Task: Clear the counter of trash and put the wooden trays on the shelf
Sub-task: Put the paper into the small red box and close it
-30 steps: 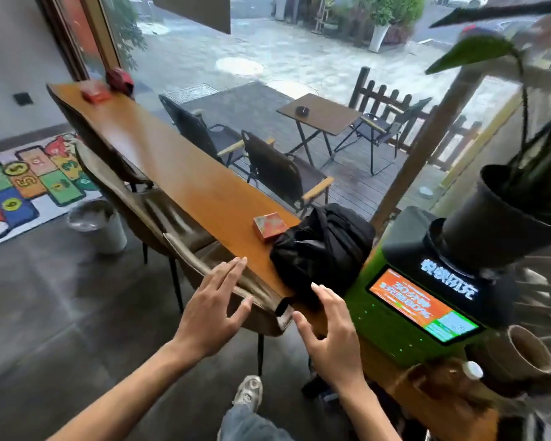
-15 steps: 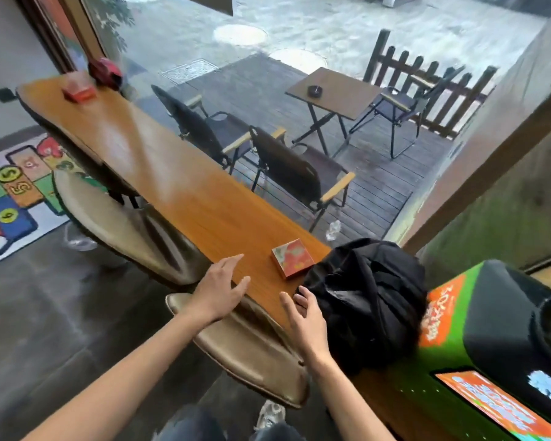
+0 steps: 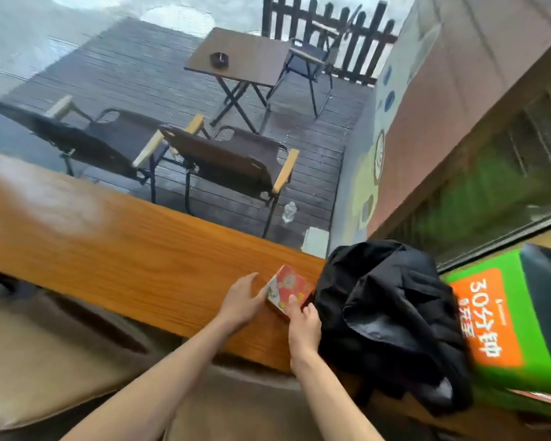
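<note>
Lower centre of the frame, on the wooden counter [image 3: 124, 259], the left hand [image 3: 240, 302] lies with straight fingers against the small red printed box [image 3: 288, 286]. The right hand [image 3: 304, 326] pinches its near edge, beside a black jacket [image 3: 388, 313]. The box is probably light, stiff card; grip opposite edges.

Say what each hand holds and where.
The right hand pinches the small red box at its near corner; the left hand only touches its left edge.

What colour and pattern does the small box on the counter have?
The box is red with multicoloured print, white side; head view.
</note>
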